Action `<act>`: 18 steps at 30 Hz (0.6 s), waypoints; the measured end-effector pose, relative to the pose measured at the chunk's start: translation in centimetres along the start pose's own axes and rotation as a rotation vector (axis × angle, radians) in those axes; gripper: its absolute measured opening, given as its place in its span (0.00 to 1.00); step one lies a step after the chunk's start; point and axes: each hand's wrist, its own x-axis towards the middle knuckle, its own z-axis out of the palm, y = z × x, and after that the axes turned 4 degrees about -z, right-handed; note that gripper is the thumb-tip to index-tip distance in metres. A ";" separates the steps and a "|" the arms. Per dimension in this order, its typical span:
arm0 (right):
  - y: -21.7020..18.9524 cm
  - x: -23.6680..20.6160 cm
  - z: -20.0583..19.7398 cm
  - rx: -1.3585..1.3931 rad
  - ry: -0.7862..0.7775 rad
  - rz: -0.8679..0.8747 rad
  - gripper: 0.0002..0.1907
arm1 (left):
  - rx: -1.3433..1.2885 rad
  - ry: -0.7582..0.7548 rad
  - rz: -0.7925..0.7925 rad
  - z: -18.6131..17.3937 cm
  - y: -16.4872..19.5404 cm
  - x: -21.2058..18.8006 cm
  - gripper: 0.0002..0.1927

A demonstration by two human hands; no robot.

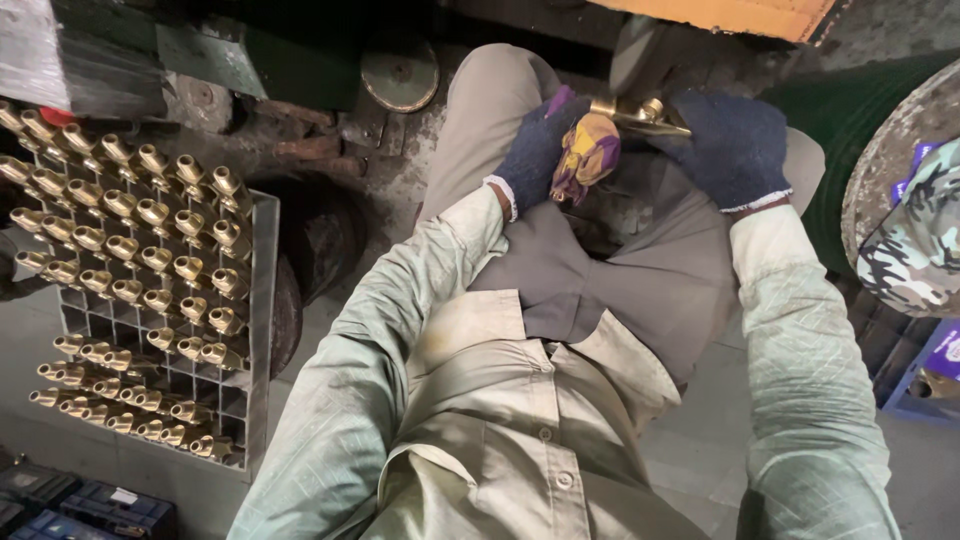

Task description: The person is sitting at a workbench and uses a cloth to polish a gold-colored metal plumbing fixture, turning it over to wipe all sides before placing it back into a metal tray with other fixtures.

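I am seated, looking down at my lap. My left hand [533, 152], in a dark knitted glove, grips a yellow and purple cloth [585, 150] pressed against a brass fitting [640, 115]. The other gloved hand, my right hand [730, 148], holds that brass fitting from the right side. Both hands meet above my knees, just in front of a round wheel [640, 50] at the top.
A grey grid rack [255, 330] at the left holds several rows of brass fittings [140, 255]. A round metal disc [400, 72] lies on the dirty floor beyond my knee. Camouflage fabric [915, 245] and a blue crate [925, 385] sit at the right. Dark boxes [90, 505] lie bottom left.
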 end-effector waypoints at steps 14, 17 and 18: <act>0.3 0.5 0.5 0.018 -0.074 0.066 0.20 | 0.421 0.044 0.187 -0.5 -0.1 0.1 0.23; 0.5 0.4 0.9 0.023 -0.064 0.068 0.20 | 0.324 0.031 0.137 -0.5 -0.3 0.8 0.20; 0.5 0.3 1.0 0.012 -0.074 0.074 0.19 | 0.220 0.014 0.080 -0.3 -0.4 1.0 0.19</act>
